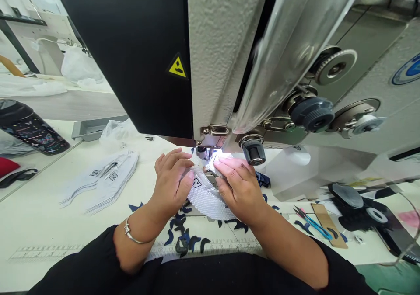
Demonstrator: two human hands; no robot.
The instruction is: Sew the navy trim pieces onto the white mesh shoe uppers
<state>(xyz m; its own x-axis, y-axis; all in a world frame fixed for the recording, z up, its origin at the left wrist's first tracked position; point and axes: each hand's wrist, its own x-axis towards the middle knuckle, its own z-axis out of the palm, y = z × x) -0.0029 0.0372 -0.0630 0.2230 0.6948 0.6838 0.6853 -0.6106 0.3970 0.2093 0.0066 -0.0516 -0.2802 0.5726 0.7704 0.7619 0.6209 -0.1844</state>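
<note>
Two bare hands work a curved piece at the needle of a sewing machine, seen from above. Stitching position: the **white mesh fabric panel** (206,199), marked with a grey N emblem, lies on the machine bed, its far end beneath the **steel presser foot** (205,153) under a bright work light. Its near edge hangs toward the person, between the two wrists.

Finger state: the **left hand** (170,183) is curled closed, its **thumb** (190,177) bearing on the panel's left side. The **right hand** (239,185) lies nearly flat, its **fingers** (228,166) together and pressing down on the panel's right side, just short of the foot. Both hands appear to pin the panel between them; the exact finger contact beneath it is hidden.

Surroundings: a **stack of pale grey cut panels** (98,181) with N emblems lies left of the hands on the **white work table** (39,216). **Dark navy fabric offcuts** (180,234) are scattered near the **printed measuring scale** (203,247) along the table's near side. To the right are **blue-handled thread snips** (311,223) beside a **brown card strip** (328,225). Above the hands rise the **black-and-cream machine head** (147,59), with a **yellow warning label** (177,67), and a **dark grey tension knob** (311,113). A **silver bangle** (131,236) circles the left wrist.
</note>
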